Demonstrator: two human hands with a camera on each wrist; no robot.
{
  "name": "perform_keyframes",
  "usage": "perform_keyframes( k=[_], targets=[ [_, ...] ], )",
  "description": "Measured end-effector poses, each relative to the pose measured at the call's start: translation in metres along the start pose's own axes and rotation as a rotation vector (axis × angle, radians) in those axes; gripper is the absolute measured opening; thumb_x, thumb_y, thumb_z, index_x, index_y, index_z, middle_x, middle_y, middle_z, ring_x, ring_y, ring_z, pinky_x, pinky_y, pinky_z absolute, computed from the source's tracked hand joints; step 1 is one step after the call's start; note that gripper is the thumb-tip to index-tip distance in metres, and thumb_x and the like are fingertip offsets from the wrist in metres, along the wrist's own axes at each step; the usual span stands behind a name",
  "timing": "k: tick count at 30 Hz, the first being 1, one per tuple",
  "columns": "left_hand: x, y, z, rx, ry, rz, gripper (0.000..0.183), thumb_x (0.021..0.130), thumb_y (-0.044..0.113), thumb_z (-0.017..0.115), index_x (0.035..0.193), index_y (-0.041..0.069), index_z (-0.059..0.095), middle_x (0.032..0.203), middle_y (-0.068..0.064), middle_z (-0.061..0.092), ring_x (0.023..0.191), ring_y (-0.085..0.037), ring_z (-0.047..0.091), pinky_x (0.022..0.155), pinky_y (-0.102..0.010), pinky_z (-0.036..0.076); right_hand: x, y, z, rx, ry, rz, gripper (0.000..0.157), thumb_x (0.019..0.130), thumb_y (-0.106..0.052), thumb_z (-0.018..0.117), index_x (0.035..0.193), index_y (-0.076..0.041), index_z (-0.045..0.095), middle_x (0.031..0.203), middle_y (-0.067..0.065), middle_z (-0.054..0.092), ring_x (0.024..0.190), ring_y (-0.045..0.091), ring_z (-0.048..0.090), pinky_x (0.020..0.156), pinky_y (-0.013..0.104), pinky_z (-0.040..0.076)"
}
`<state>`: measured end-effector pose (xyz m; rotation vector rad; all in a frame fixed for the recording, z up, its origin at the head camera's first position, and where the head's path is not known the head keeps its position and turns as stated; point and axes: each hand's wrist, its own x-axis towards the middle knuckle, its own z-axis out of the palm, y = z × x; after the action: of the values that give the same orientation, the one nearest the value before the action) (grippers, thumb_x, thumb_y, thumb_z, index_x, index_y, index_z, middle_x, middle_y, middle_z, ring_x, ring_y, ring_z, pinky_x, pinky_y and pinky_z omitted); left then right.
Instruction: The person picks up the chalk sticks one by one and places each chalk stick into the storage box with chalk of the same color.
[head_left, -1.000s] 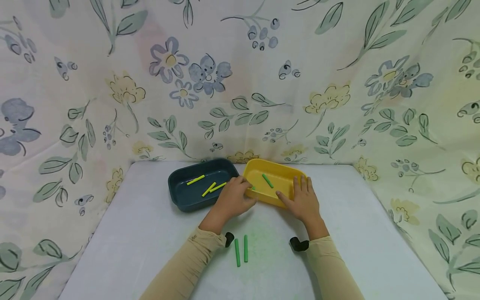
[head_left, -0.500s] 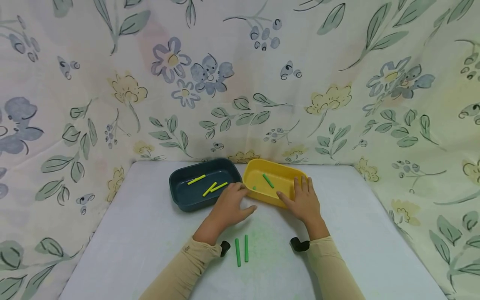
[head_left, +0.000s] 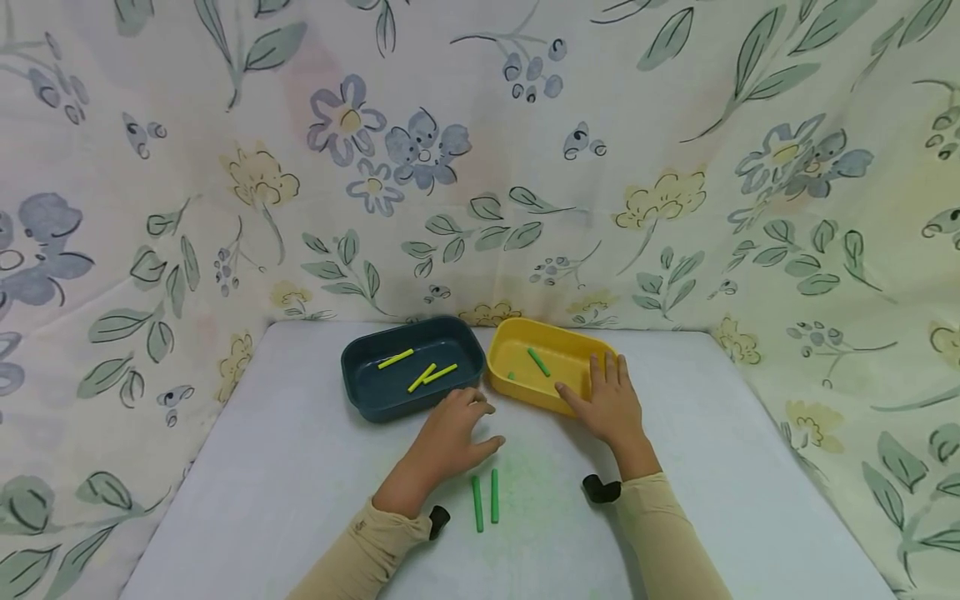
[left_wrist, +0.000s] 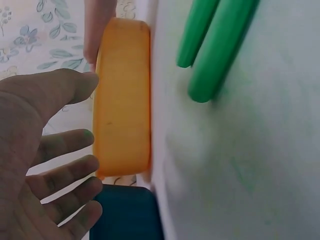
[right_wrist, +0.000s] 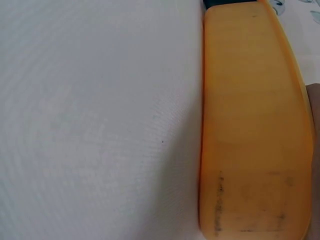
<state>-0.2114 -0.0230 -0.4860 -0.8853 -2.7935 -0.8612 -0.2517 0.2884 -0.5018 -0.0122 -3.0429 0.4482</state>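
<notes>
Resting the right hand (head_left: 609, 408), fingers straight and apart, on the right end of the yellow tray (head_left: 577, 354), right of the frame's centre, probably to steady it; giving no clear sign of how firmly. Holding nothing in the left hand (head_left: 450, 437), hovering it at centre, below the trays, fingers and thumb wide apart. Placing two green sticks (head_left: 494, 497) side by side at lower centre, presumably within easy reach. Grouping one green stick (head_left: 538, 362) and a small green bit (head_left: 512, 376) inside the yellow tray, and yellow sticks (head_left: 440, 374) inside the dark tray (head_left: 393, 406) just left of it, perhaps separating colours. Showing the trays' insides only in the head view; revealing dark smudges (right_wrist: 219, 200) on the yellow tray's outer wall, lower right, only in the right wrist view; exposing the sticks' rounded ends, top centre, only in the left wrist view.
</notes>
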Motion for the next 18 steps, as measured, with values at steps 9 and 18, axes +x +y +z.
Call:
perform_keyframes(
  k=[9, 18],
  targets=[
    [-0.018, -0.001, 0.008, -0.021, 0.017, 0.026, 0.047, 0.093, 0.042, 0.083, 0.125, 0.009, 0.076, 0.123, -0.003, 0.067, 0.117, -0.022, 0.060, 0.104, -0.045, 0.053, 0.000, 0.000, -0.001, 0.004, -0.001, -0.003, 0.110, 0.100, -0.078, 0.042, 0.167, 0.005, 0.017, 0.175, 0.033, 0.004, 0.163, 0.052, -0.002, 0.132, 0.063, 0.009],
    [-0.033, -0.001, 0.014, -0.045, -0.030, -0.007, 0.047, 0.092, 0.042, 0.084, 0.126, 0.010, 0.075, 0.122, -0.002, 0.066, 0.117, -0.021, 0.060, 0.105, -0.046, 0.052, 0.000, 0.000, 0.000, -0.005, 0.002, -0.007, 0.110, 0.101, -0.079, 0.040, 0.167, 0.006, 0.018, 0.174, 0.033, 0.005, 0.162, 0.053, -0.002, 0.132, 0.064, 0.010]
  ],
)
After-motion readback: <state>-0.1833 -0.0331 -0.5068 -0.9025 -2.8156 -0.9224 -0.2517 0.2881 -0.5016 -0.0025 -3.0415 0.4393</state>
